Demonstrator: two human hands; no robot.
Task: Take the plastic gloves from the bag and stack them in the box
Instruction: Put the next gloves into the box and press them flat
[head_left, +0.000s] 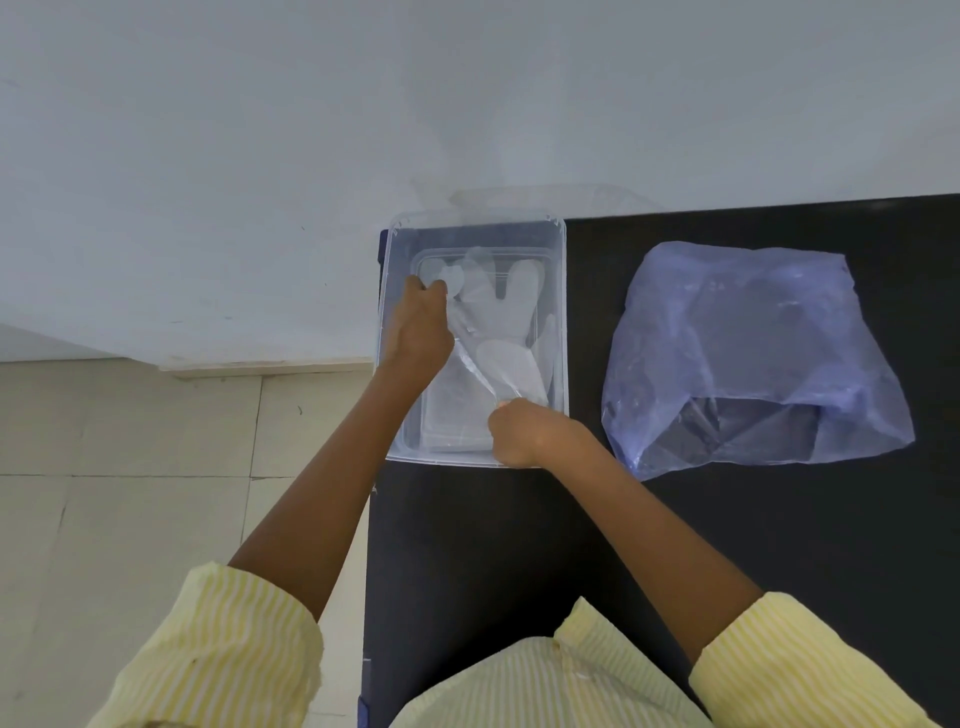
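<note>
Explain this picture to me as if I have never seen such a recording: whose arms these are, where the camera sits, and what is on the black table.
There is one picture, taken by a camera worn on a person's head, looking down at their own arms in yellow striped sleeves. No machine is involved. On the black table stands a clear plastic box, and to its right lies a bluish plastic bag. Both hands are in the box: the left hand and the right hand pinch a thin clear plastic glove, laying it flat on others.
</note>
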